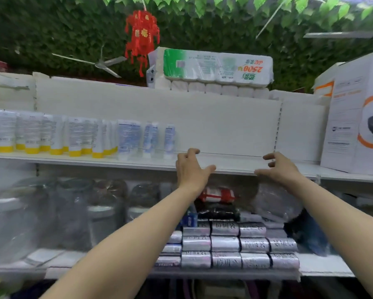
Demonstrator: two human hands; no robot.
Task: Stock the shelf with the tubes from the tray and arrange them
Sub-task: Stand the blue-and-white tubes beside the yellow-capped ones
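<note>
Left hand: empty, fingers loosely bent, thumb out, over the front edge of the shelf.
Right hand: empty too, fingers spread, at the same edge.
Tubes: yellow-capped tubes and blue-printed tubes stand upright along the shelf's left part.
Tray: not in my view.
Progress: I judge it partly stocked, with the right stretch bare and the blue row gappy.
</note>
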